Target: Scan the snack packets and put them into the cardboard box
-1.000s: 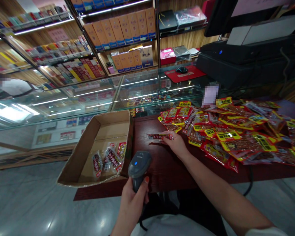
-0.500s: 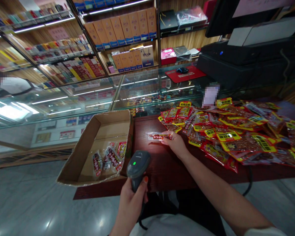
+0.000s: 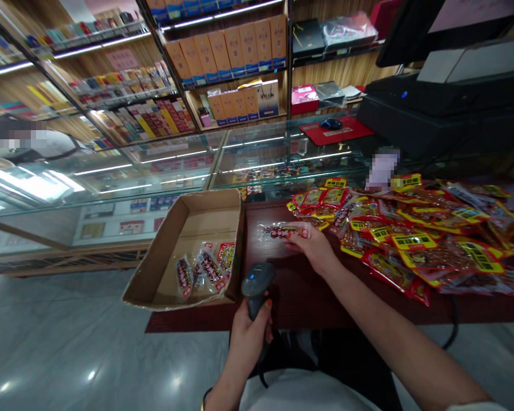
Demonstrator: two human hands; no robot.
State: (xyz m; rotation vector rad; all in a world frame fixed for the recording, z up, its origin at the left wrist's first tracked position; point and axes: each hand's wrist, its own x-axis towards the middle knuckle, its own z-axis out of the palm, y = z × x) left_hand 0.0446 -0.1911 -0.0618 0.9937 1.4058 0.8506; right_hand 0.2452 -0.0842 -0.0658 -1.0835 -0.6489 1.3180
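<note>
My left hand (image 3: 252,331) is wrapped round the handle of a grey barcode scanner (image 3: 258,279), whose small light shows blue. Between the fingers of my right hand (image 3: 312,246) is a clear snack packet (image 3: 278,231) with dark red print, held just over the dark red wooden table. To the left stands an open cardboard box (image 3: 154,251) with several snack packets (image 3: 209,267) lying in its near right part. A large heap of red and yellow snack packets (image 3: 415,240) spreads over the table to the right of my right hand.
Behind the table runs a glass display counter (image 3: 175,154), with a mouse (image 3: 330,123) on a red mat (image 3: 355,132). A phone (image 3: 382,170) stands behind the heap. Black checkout equipment (image 3: 437,114) is at the right. A person (image 3: 55,142) is at the far left.
The scanner's light has turned from green to blue. The view has shifted a little, so everything sits further right. Both hands keep their holds on the scanner and the packet.
</note>
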